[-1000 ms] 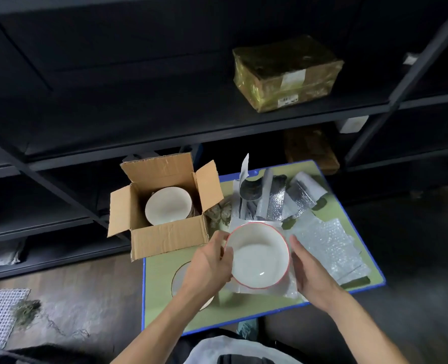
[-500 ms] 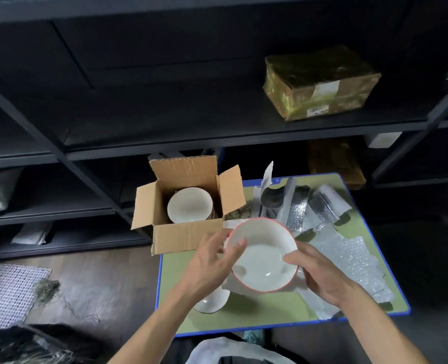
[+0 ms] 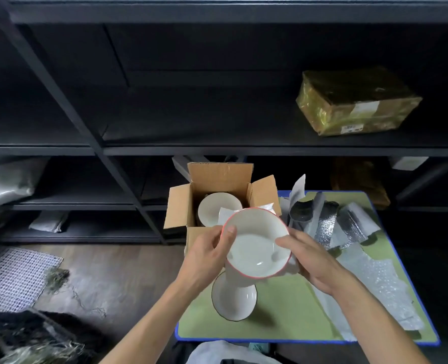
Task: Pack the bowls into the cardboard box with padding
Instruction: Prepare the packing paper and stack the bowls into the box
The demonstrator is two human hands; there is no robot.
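The left hand (image 3: 207, 250) and right hand (image 3: 312, 261) are pinching the bowl (image 3: 254, 248) by opposite rims, just near of the box (image 3: 181, 206) — lowering it level, padding (image 3: 383, 282) underneath, is looking wisest.

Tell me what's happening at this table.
A person holds a red-rimmed bowl in both hands, left hand and right hand gripping opposite sides of its rim, just in front of the open cardboard box. One white bowl sits inside the box. A dark-rimmed bowl waits on the green table, with padding sheets spread to the right.
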